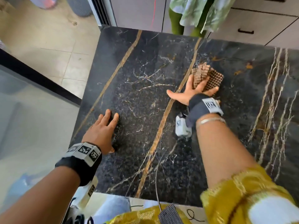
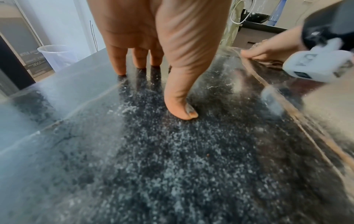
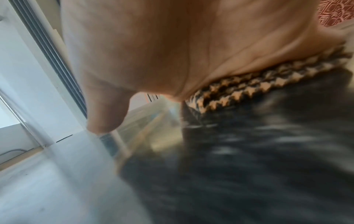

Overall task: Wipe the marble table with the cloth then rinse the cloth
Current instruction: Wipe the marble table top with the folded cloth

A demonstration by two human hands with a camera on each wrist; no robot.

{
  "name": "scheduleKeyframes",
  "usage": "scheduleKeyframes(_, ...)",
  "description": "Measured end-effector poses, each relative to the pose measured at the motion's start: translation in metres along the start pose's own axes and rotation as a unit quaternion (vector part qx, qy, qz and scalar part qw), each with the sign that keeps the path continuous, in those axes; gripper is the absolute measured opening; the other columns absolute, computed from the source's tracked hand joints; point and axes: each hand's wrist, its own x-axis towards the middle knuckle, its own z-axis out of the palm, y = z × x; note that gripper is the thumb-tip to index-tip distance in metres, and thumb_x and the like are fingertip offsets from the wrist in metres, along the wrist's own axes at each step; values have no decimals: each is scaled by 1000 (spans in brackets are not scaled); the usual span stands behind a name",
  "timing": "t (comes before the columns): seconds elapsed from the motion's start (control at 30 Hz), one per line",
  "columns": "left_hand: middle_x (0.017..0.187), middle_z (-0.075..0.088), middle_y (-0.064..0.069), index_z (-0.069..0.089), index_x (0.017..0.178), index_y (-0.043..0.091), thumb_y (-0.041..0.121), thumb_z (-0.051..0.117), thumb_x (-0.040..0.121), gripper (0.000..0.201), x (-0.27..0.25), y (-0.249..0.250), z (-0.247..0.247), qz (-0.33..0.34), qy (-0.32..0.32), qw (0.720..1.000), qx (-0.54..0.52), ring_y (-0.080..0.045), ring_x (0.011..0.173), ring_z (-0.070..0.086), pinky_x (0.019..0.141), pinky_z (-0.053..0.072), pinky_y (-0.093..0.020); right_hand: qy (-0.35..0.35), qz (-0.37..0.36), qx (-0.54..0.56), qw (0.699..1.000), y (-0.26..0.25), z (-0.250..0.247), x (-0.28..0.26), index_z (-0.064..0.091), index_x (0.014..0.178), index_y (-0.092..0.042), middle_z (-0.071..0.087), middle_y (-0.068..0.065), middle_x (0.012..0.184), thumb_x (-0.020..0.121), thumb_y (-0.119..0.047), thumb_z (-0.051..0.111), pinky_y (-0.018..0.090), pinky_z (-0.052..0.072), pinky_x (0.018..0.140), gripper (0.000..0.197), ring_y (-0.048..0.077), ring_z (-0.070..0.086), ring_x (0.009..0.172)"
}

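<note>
The black marble table (image 1: 145, 102) with gold veins fills the head view. A brown checked cloth (image 1: 212, 78) lies on its far right part, bunched at the far side. My right hand (image 1: 192, 91) presses flat on the cloth with fingers spread and the thumb out on the marble. In the right wrist view my right hand (image 3: 172, 53) covers the cloth (image 3: 249, 81), and the picture is blurred. My left hand (image 1: 105, 130) rests flat on the marble near the left edge, holding nothing. Its fingers (image 2: 118, 60) and thumb touch the speckled stone (image 2: 172, 166).
A person in green clothing (image 1: 194, 13) stands at the table's far edge. Drawers (image 1: 258, 25) are at the back right and tiled floor (image 1: 48, 54) lies to the left. A white plastic bin (image 2: 57, 56) stands beyond the left edge. A thin cable (image 1: 157, 183) crosses the front edge.
</note>
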Motion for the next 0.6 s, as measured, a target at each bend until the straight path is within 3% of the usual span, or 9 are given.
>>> scheduleKeyframes(0.07,156,-16,-7,-14,146,24,34,84,62,129,0,0,1,-1,4,1000,-5,-29,145,-2,116,21,-39,-1,-40,-17,999,-33,-3,2,-15,143,-46,-30,2,154,45,-99,36,78,-3,100,122,51,-25,135)
scheduleKeyframes(0.2,157,-13,-6,-8,147,27,29,87,57,131,2,1,0,-11,7,1000,-27,-29,145,0,115,24,-41,-19,-201,-117,972,-83,22,-22,-10,144,-44,-20,3,157,52,-95,38,79,-10,96,116,49,-27,135)
scheduleKeyframes(0.33,157,-10,-7,-7,147,26,29,87,56,131,2,0,-4,-15,4,999,-35,-29,145,1,117,20,-39,-14,-329,-193,924,-68,66,-65,-6,144,-47,-18,-2,158,66,-87,36,72,-9,104,97,43,-25,139)
scheduleKeyframes(0.4,157,-10,-6,-8,147,26,31,87,56,131,2,0,-4,-16,-3,999,-34,-29,145,1,117,19,-37,-1,-318,-186,930,-32,77,-74,-7,142,-51,-20,-7,157,74,-83,29,69,-9,107,83,38,-24,141)
scheduleKeyframes(0.5,157,-3,-7,-3,148,26,35,87,54,130,3,0,-9,-18,-17,1000,-18,-31,143,9,115,24,-38,1,-229,-145,962,16,62,-57,-14,137,-57,-22,-9,156,80,-79,22,68,-12,106,71,35,-24,141)
scheduleKeyframes(0.6,146,28,-9,21,145,24,40,83,59,107,10,-3,-20,2,19,1000,11,-30,130,36,103,41,-39,27,-120,-109,986,34,25,-17,-12,138,-55,-18,-5,158,79,-80,23,69,-7,108,74,38,-20,142)
